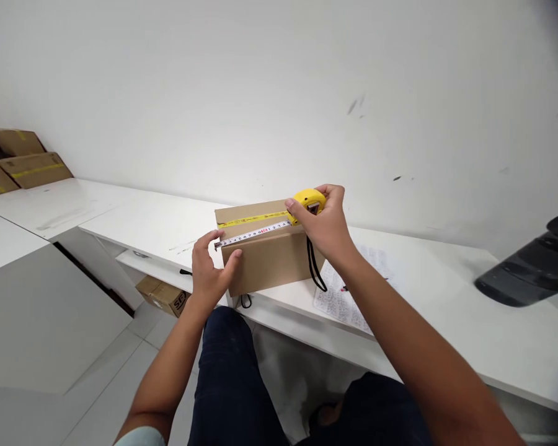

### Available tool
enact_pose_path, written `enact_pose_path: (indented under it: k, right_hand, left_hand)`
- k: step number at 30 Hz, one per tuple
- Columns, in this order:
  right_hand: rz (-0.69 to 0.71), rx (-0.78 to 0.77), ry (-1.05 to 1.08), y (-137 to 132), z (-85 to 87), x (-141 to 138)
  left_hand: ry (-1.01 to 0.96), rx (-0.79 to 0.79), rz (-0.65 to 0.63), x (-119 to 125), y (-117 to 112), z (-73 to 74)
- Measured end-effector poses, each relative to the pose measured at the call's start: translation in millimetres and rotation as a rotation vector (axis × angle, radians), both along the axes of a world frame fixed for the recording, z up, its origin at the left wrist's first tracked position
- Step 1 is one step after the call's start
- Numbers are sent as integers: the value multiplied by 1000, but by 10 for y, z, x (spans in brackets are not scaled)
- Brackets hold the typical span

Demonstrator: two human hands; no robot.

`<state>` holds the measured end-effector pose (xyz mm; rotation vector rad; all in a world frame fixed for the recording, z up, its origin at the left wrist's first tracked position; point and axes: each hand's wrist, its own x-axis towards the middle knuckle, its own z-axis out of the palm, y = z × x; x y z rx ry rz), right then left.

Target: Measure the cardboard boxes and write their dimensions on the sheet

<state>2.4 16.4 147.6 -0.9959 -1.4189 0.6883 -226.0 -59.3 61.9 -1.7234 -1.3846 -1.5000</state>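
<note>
A closed cardboard box [270, 266] with a strip of yellow tape along its top sits near the front edge of the white counter. My right hand [329, 228] is closed around a yellow tape measure [305, 199] at the box's right end. Its white blade [248, 235] is drawn out leftward along the top, close to the front edge, and a black wrist strap [315, 269] dangles down the front. At the left end my left hand [209, 267] grips the box corner, thumb on the front face and fingers by the top, close to the blade's metal hook.
A handwritten paper sheet [341, 303] with a pen lies right of the box. Further right stands a dark cylindrical object [525, 269]. Several cardboard boxes [32, 167] are stacked at the far left. Another box [162, 294] sits below the counter. A white wall [260, 93] rises behind.
</note>
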Motion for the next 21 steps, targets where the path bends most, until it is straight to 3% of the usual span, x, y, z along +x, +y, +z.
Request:
enact_pose_path:
  k: [6,11,21]
  right_hand:
    - [29,23,21,137,-53,103]
    - [12,44,-59,175,-95,157]
    - [33,27,-151,133,-17,299]
  left_hand:
    - [81,50,-105,-99,106,-58]
    - [97,65,-58,-131,183,-130]
    - [110,103,-182,-192,275,-138]
